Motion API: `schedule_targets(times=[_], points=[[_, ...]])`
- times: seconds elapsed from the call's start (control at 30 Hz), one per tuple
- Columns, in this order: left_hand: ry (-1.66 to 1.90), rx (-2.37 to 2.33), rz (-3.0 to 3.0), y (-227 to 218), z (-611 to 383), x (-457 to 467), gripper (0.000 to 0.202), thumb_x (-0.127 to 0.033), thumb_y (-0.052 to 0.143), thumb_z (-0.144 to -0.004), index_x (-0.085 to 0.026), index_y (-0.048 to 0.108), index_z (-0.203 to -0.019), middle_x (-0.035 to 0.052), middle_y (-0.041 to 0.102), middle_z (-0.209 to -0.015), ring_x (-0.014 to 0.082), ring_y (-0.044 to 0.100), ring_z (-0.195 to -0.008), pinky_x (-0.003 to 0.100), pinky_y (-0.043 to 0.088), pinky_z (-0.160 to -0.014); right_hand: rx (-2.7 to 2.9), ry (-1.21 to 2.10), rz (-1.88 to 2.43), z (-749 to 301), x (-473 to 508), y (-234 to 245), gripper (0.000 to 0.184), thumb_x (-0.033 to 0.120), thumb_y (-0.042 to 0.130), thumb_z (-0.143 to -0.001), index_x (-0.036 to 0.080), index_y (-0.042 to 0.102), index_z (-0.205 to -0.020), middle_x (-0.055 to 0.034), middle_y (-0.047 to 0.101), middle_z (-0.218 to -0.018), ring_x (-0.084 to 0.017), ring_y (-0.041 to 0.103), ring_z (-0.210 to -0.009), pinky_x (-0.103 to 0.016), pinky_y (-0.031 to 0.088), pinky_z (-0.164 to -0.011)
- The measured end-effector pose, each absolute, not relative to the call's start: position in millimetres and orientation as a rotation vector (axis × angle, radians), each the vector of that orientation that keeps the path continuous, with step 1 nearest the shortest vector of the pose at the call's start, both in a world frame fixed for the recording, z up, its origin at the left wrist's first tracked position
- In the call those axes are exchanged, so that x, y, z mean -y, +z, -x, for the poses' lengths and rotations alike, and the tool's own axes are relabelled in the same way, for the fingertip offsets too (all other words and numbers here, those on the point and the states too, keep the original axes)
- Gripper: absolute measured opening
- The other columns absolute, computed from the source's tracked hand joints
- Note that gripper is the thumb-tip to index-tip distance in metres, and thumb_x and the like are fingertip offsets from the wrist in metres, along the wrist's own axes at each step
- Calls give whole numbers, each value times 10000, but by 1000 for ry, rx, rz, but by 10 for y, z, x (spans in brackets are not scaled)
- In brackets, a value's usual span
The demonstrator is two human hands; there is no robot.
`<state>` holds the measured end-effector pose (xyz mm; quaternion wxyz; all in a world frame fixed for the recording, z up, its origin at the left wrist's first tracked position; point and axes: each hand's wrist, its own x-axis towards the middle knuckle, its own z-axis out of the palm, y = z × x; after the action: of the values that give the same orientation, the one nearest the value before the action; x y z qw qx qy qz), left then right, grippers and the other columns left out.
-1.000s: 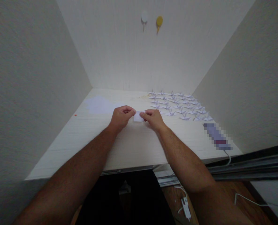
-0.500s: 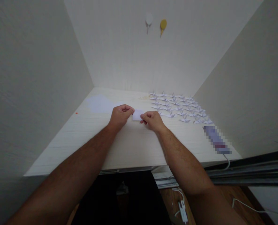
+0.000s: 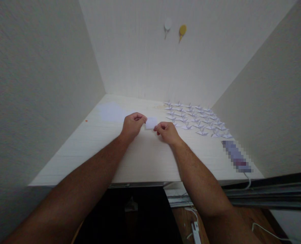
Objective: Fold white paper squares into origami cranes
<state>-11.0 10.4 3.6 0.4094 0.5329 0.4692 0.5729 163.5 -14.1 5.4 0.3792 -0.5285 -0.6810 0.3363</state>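
Note:
A small white sheet of paper (image 3: 151, 123) is held just over the desk, between my two hands. Its left edge is pinched by the thumb and fingers of my left hand (image 3: 133, 125). My right hand (image 3: 167, 131) has its fingers closed at the paper's lower right corner. Rows of folded white paper cranes (image 3: 196, 119) stand on the desk to the right, the nearest ones close behind my right hand. Behind and to the left of my left hand lie loose white paper sheets (image 3: 111, 112).
The pale desk (image 3: 145, 162) has walls on three sides. A pixelated device (image 3: 236, 156) with a cable lies near its right edge. A white hook (image 3: 168, 24) and a yellow hook (image 3: 182, 29) are on the back wall. A power strip (image 3: 195, 232) rests on the floor.
The camera view has shifted slightly. My right fingers have moved a little towards the paper's lower right corner, so more of the sheet shows. My left hand keeps its pinch.

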Motion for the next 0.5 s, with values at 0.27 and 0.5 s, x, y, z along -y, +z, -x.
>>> schedule_targets(times=[0.27, 0.5], points=[[1369, -1098, -1343, 26, 113, -79, 289, -304, 714, -659, -147, 693, -901, 47, 706, -778, 69, 452, -495, 216, 337, -469, 1758, 781, 1309, -1670, 114, -10, 353, 418, 530, -829, 159, 609, -603, 22, 540, -520, -95, 431, -503, -231, 294, -514], [1389, -1153, -1371, 21, 178, -102, 493, -221, 673, -660, -161, 680, -1149, 92, 710, -1036, 57, 445, -503, 222, 361, -491, 1786, 786, 1341, -1687, 110, -13, 320, 372, 543, -805, 164, 581, -566, 34, 495, -491, -90, 402, -488, -231, 279, -505]])
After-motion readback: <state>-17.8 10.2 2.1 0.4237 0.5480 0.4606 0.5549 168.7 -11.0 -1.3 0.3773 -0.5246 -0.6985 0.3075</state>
